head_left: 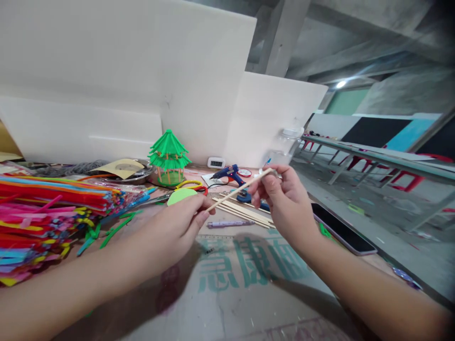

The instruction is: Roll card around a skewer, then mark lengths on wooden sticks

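Both my hands hold one thin wooden stick (237, 191) above the table. My left hand (177, 222) pinches its lower end with closed fingers. My right hand (280, 196) grips its upper end near the tip. Under the stick lie several more wooden sticks (241, 212) and a grey pen-like tool (229, 224). A green paper disc (181, 195) lies just beyond my left hand.
A heap of coloured pipe cleaners (46, 208) fills the left side. A green pagoda model (168, 156) stands at the back, with a blue glue gun (229, 174) and a small clock (215, 162) to its right. A phone (343, 229) lies at the table's right edge.
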`<state>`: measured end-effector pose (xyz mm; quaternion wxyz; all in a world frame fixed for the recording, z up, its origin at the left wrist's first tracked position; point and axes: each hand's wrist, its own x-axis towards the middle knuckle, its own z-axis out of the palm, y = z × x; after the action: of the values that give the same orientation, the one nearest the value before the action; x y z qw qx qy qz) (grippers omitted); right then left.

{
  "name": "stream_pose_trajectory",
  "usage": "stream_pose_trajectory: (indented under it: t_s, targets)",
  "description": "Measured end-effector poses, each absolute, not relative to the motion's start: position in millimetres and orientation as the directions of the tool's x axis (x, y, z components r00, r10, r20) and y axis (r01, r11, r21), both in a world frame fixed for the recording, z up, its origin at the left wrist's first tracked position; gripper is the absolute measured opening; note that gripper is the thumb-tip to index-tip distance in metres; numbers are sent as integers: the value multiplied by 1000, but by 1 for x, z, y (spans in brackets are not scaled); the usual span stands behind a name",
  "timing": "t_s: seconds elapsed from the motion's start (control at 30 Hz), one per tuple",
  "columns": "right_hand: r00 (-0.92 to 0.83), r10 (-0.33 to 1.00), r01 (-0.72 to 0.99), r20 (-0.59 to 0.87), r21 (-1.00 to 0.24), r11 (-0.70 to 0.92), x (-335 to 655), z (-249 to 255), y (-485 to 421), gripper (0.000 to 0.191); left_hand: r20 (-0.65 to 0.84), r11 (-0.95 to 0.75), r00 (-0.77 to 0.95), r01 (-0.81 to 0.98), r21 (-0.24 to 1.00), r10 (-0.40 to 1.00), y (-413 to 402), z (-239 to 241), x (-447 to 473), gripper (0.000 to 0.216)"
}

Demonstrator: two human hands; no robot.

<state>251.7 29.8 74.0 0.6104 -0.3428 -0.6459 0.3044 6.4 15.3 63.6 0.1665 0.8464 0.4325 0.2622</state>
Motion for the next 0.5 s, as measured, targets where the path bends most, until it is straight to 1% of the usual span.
stream_pose_trajectory:
  t_s: [0.07,0.13,0.2,0.23,0.3,0.37,0.43,0.5]
  targets:
    - [-29,797,143,604,-786,601,253,72,29,24,295,-549,469,633,545,833,13,65,9,30]
    - [-74,758,269,648,-719,641,254,70,25,16,296,-535,453,615,579,841,12,67,12,30]
    - [-181,684,414,706,-576,704,254,67,18,20,291,-528,453,590,610,842,10,69,14,30]
    - [-233,641,470,731,-492,733,252,65,14,24,285,-526,457,582,620,843,8,69,16,29]
    - [-316,570,550,758,-343,761,248,61,9,26,284,-527,459,587,615,842,4,69,19,29]
    - [-352,531,601,770,-249,759,241,57,6,20,298,-537,454,609,584,840,-1,66,23,30]
    - [-443,523,624,728,-169,763,234,52,5,11,324,-558,458,617,555,828,-4,60,25,31]
    - [-548,471,592,691,-78,802,229,49,4,13,342,-584,477,594,554,810,-5,54,27,29]
